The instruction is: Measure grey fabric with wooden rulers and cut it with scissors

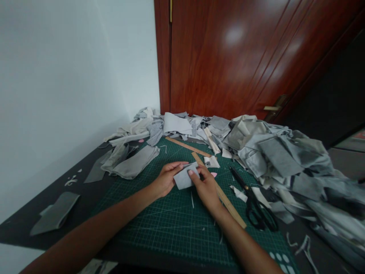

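Note:
Between my two hands is a small folded piece of grey fabric, held up over the green cutting mat. My left hand pinches its upper left edge, with the thumb on top. On the right side, my right hand grips the same piece, its thumb pressed on the front face and its fingers behind. A wooden ruler lies on the mat beneath and beside my right forearm. Black-handled scissors rest farther right, apart from both hands.
Heaps of grey and cream fabric scraps line the back and right side. A second wooden ruler lies behind my hands. Folded grey cloth sits on the dark table at left. A white wall and a brown door stand behind.

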A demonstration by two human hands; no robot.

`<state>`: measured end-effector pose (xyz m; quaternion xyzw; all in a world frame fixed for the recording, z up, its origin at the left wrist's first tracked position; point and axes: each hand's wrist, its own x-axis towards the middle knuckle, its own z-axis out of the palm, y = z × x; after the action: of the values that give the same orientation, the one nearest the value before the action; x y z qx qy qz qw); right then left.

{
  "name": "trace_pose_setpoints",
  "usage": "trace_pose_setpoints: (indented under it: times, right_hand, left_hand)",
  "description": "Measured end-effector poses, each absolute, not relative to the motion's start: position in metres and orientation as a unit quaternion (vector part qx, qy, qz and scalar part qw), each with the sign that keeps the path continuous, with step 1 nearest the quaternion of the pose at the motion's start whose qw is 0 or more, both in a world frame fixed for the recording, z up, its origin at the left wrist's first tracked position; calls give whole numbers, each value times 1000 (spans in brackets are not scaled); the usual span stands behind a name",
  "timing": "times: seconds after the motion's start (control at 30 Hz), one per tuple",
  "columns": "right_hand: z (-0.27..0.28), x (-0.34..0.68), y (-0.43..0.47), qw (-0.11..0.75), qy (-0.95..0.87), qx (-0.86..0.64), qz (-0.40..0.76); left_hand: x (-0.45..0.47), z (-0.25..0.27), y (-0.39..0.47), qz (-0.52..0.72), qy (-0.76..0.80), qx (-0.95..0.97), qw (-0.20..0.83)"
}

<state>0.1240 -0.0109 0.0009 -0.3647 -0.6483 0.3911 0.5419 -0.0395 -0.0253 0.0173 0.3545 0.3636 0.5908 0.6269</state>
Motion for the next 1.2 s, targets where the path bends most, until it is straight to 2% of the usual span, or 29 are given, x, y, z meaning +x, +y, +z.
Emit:
trace_pose_setpoints:
  times: [0.1,0.23,0.37,0.7,1.1,1.2]
  right_hand:
    - [-1,122,-9,564,-560,-399,457]
    - [1,123,-8,593,-490,-409,491]
    - [3,123,-9,603,-487,-419,473]
    - [2,123,-13,594,-489,-434,468]
    - [4,123,-14,578,-511,-387,505]
    - [6,124,-15,573,-533,-395,481]
  left_hand:
    - [-33,13,-29,608,325,320,650]
    - [-32,11,-30,604,294,304,676]
    - [-32,10,-31,603,262,288,697]
    - [-21,6,-40,598,331,377,626]
    - [-26,8,-35,603,333,351,634]
    - [-27,5,-35,598,337,358,633]
